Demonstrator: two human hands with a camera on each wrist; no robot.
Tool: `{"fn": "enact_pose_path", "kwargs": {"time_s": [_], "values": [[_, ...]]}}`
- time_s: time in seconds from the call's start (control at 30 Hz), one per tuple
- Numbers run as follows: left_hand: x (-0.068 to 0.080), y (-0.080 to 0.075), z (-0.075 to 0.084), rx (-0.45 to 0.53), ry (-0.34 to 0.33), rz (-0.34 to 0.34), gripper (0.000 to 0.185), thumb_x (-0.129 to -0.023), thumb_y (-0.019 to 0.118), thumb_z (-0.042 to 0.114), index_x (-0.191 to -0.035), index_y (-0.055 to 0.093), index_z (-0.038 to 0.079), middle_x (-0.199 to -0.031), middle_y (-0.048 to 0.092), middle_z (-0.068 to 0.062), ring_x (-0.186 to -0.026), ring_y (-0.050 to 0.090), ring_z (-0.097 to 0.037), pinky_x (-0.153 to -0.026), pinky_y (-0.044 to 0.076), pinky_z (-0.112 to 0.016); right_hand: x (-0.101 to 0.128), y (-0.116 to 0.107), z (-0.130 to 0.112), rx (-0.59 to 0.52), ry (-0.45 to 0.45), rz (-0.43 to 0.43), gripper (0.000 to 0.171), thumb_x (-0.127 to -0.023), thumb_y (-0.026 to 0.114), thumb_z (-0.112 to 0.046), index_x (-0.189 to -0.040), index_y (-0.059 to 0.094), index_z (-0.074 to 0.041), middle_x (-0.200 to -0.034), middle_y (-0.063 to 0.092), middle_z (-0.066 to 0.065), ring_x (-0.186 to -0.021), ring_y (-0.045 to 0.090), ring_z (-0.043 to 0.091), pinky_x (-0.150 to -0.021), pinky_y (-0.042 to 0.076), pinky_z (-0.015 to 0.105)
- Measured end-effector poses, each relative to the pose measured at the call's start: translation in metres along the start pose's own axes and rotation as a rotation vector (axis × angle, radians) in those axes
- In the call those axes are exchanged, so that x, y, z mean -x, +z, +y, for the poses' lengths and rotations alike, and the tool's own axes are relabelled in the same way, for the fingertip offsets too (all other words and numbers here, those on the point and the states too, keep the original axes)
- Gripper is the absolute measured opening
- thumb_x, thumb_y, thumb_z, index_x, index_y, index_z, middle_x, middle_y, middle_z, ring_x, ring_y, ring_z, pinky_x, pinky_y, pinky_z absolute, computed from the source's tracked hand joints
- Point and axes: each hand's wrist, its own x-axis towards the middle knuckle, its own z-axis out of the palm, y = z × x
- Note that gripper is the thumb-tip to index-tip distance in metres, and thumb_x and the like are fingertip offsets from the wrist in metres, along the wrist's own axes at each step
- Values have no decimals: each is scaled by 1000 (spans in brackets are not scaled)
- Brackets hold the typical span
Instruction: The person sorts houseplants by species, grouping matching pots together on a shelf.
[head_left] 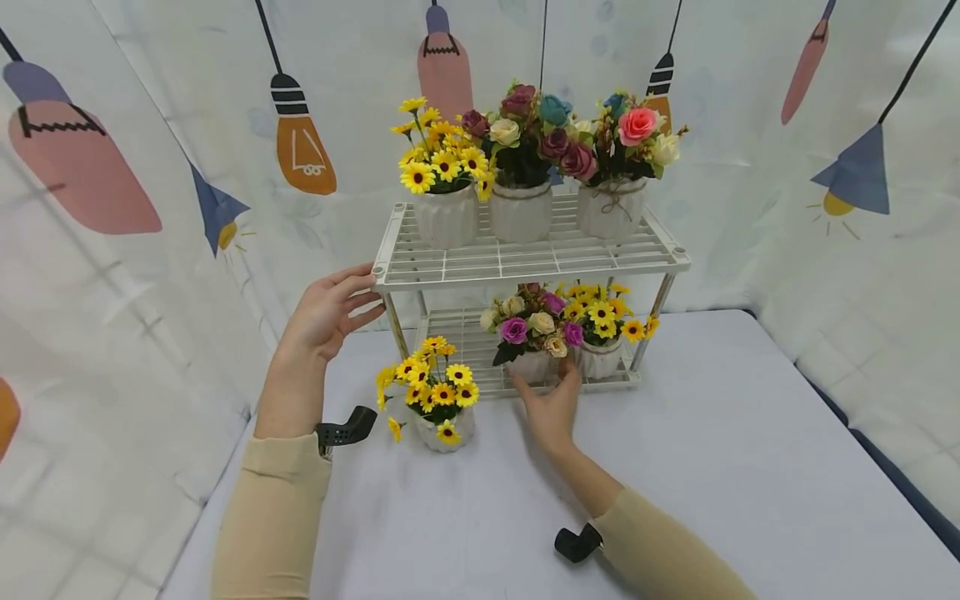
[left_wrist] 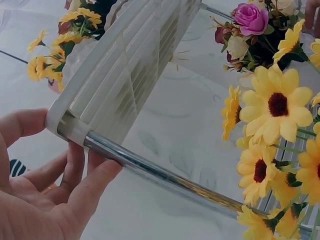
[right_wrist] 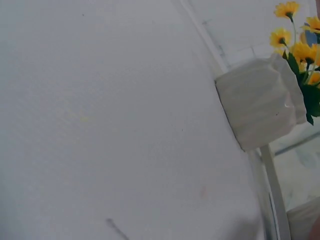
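Note:
My left hand (head_left: 326, 312) grips the front left corner of a two-tier white rack (head_left: 525, 271). In the left wrist view, one finger touches the corner cap and other fingertips meet the metal leg (left_wrist: 165, 172). My right hand (head_left: 553, 410) holds a white pot (head_left: 531, 367) of purple and cream roses (head_left: 532, 323) on the lower tier, thumb and fingers at its sides. Right of it on that tier stands a pot of yellow daisies (head_left: 600, 315). The right wrist view shows a white pot (right_wrist: 262, 102) of yellow flowers and little of the hand.
Another potted yellow daisy plant (head_left: 431, 387) stands on the white-covered table (head_left: 720, 467), before the rack's left side. On the upper tier are yellow daisies (head_left: 442, 162), mixed roses (head_left: 528, 137) and a pot with a pink rose (head_left: 637, 127). Behind hangs a lamp-patterned curtain (head_left: 360, 100).

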Motion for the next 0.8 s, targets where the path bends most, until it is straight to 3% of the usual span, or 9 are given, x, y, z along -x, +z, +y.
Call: {"fn": "enact_pose_path", "kwargs": {"time_s": [0.3, 0.5, 0.8], "values": [[-2, 2, 0, -1, -6, 10, 64, -103, 66, 27, -156, 41, 2, -134, 58, -6, -124, 57, -26, -97, 54, -31, 32, -8, -4, -25, 27, -77, 66, -87, 83, -7, -134, 40, 9, -131, 42, 28, -125, 41, 42, -104, 39, 56], [-1, 3, 0, 18, -11, 7, 64, -102, 68, 27, -156, 43, 2, -136, 57, -8, -121, 58, -24, -99, 53, -33, 57, 3, -8, -3, 1, -216, 67, -86, 85, -10, -136, 43, 6, -134, 48, 24, -124, 45, 40, -99, 43, 54], [0, 3, 0, 19, 1, 13, 62, -103, 67, 26, -154, 44, 1, -148, 50, -18, -118, 60, -23, -90, 57, -28, 68, 31, -6, -54, -41, -423, 74, -85, 81, -8, -146, 40, 4, -144, 46, 22, -133, 45, 39, -107, 44, 56]]}}
